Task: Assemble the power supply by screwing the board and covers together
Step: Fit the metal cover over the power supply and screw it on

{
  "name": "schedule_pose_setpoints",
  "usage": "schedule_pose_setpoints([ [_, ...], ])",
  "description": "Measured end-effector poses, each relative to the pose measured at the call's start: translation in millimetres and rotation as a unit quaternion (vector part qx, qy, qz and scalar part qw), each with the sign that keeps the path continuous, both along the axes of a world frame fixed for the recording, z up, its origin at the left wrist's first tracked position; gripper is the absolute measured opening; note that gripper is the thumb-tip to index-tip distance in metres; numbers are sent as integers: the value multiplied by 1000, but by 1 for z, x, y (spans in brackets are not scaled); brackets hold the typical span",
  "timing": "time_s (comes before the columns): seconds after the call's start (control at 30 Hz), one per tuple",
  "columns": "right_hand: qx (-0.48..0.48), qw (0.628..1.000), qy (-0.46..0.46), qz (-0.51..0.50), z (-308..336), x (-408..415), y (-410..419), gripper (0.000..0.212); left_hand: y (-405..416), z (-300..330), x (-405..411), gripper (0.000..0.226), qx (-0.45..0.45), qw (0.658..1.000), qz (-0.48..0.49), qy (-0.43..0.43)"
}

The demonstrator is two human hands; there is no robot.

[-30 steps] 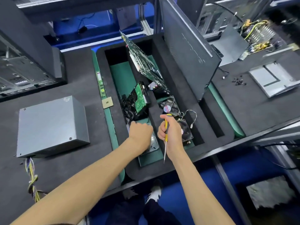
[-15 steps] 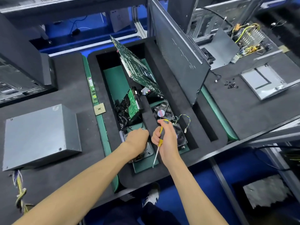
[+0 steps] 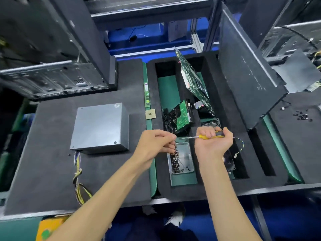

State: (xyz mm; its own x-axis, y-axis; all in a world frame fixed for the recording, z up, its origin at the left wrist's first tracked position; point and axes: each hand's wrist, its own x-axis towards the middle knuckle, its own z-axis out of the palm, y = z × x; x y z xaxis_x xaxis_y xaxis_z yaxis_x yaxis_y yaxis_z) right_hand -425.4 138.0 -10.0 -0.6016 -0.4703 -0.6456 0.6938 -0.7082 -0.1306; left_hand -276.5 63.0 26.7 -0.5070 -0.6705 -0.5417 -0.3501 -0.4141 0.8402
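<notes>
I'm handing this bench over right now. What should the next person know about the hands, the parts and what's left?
Left hand: pinches a small dark screw at the screwdriver tip, above the clear screw tray.
Right hand: grips the screwdriver's yellow handle, shaft pointing left.
Power supply: closed grey box on the foam mat, cables trailing toward the front edge; two cover screws visible on top.
Left: seat this screw; which holes remain open cannot be told.

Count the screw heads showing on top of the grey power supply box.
2. One screw head sits at the top's near right corner, another at its near left corner. The far corners are too blurred to tell, and the box's other faces are hidden.
</notes>
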Motion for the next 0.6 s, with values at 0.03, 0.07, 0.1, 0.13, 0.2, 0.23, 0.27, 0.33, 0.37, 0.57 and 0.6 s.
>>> schedule_pose_setpoints([
  [0.03,-9,1000,-6,5,1,5,-5,34,-1,4,6,11,13,1000,12,11],
  [0.07,-16,1000,-11,17,3,14,-11,34,-3,9,15,12,23,999,23,23],
  [0.1,-20,999,-15,21,4,19,-14,34,-3,12,18,11,30,999,24,34],
  [0.13,-23,999,-19,26,5,26,-18,34,-4,15,24,10,30,998,29,39],
  [0.2,-28,998,-29,37,11,42,-27,33,-6,21,39,8,20,998,43,40],
  [0.23,-31,998,-34,43,15,49,-31,33,-7,24,46,9,12,998,53,40],
  [0.27,-33,997,-40,49,19,56,-35,33,-8,26,53,9,1,997,65,41],
  [0.33,-41,996,-54,55,27,68,-42,33,-8,32,66,5,-43,995,80,44],
  [0.37,-48,995,-63,55,32,73,-44,33,-8,34,72,3,-79,993,77,44],
  [0.57,-76,990,-114,35,58,104,-60,38,-21,51,108,12,-338,939,-52,30],
  [0.6,-72,991,-109,33,62,111,-64,39,-27,54,115,13,-340,938,-59,37],
])
